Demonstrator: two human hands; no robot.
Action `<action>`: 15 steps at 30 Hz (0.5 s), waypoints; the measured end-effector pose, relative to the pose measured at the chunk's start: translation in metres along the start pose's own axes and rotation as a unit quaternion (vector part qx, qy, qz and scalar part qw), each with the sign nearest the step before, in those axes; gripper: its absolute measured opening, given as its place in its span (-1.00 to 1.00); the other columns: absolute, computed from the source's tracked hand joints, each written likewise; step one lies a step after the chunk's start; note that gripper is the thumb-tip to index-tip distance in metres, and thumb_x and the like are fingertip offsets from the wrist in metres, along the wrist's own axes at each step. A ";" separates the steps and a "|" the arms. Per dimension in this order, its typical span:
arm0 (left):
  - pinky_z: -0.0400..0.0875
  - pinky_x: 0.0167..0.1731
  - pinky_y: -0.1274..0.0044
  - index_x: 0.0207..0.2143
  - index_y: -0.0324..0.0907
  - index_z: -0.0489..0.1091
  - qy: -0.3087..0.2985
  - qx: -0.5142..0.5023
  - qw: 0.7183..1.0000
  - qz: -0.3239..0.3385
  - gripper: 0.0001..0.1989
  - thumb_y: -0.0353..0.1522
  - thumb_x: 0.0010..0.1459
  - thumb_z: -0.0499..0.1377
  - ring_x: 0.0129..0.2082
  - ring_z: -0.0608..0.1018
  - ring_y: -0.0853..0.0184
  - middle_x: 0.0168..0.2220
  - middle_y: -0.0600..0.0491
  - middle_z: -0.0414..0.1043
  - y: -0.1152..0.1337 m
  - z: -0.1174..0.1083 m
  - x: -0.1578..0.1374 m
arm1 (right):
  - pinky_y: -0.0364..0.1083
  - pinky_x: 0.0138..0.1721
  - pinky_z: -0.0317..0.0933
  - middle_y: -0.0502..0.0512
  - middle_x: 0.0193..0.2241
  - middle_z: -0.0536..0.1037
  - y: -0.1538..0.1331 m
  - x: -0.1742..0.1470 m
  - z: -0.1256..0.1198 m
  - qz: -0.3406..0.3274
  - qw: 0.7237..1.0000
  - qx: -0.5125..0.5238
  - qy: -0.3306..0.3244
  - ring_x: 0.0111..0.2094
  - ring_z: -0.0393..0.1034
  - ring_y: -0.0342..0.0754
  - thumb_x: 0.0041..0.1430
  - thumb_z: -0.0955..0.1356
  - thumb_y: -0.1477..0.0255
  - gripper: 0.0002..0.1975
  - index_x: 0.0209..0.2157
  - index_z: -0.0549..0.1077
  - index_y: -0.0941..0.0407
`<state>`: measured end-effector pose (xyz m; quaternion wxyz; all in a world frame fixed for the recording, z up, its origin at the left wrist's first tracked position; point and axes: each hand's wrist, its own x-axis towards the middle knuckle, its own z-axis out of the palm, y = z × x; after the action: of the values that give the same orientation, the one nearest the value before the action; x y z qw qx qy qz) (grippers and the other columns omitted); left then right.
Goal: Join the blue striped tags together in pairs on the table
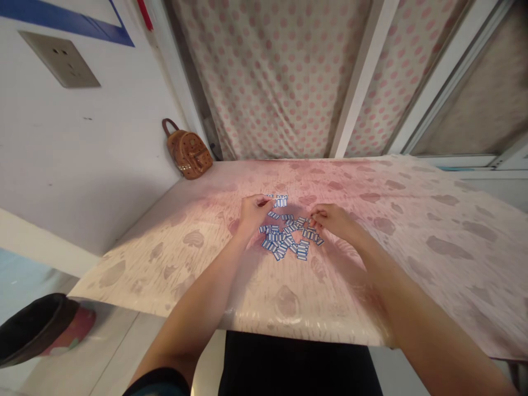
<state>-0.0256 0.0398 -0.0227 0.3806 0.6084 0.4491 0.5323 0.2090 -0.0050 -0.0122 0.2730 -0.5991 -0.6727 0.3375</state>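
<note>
A loose pile of small flat blue-and-white striped pieces (pixel 277 237) lies on the patterned tablecloth (pixel 284 300) in front of me. My left hand (pixel 253 212) is at the pile's far left, thumb and fingers pinched together. Right by its fingertips is a small group of striped pieces (pixel 281 201), set apart from the main pile; whether the fingers grip one of them is unclear. At the pile's right side my right hand (pixel 330 217) is also closed in a pinch, just above the outer pieces. What sits between those fingertips is too small to make out.
A small brown backpack-shaped bag (pixel 190 153) leans against the wall at the table's back left corner. Dotted curtains (pixel 280 82) hang behind the table. On the floor at the left stands a dark-rimmed bin (pixel 68 330). A socket (pixel 61 59) is on the left wall.
</note>
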 end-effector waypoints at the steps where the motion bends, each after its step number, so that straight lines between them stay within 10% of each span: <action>1: 0.32 -0.48 0.61 -0.48 -0.23 0.55 0.001 0.004 1.000 -0.001 -0.89 -0.37 -0.01 0.25 -0.51 0.52 0.38 -0.51 0.05 0.54 0.001 0.000 0.000 | -0.18 -0.42 0.25 0.04 -0.48 0.56 -0.001 -0.001 -0.001 -0.008 0.999 -0.031 0.008 -0.48 0.42 -0.13 0.14 0.22 0.54 -0.85 -0.39 0.42 0.13; 6: 0.32 -0.47 0.60 -0.50 -0.22 0.54 -0.004 0.010 1.000 -0.003 -0.90 -0.40 0.00 0.23 -0.52 0.51 0.38 -0.53 0.08 0.53 0.005 0.000 -0.002 | -0.15 -0.46 0.09 0.02 -0.48 0.50 -0.007 -0.011 -0.003 -0.009 0.976 -0.217 -0.016 -0.44 0.37 -0.08 -0.01 0.42 0.39 -0.86 -0.46 0.39 0.10; 15: 0.31 -0.47 0.61 -0.47 -0.23 0.54 -0.012 0.014 1.000 -0.001 -0.89 -0.39 0.01 0.23 -0.51 0.51 0.40 -0.52 0.08 0.52 0.003 0.000 -0.002 | -0.13 -0.45 0.04 -0.01 -0.51 0.41 0.003 -0.011 0.003 -0.061 0.979 -0.179 -0.081 -0.48 0.26 -0.11 0.03 0.31 0.51 -0.90 -0.49 0.27 0.09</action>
<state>-0.0250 0.0368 -0.0203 0.3779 0.6192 0.4529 0.5184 0.2098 -0.0159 -0.0156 0.1260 -0.5667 -0.7774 0.2423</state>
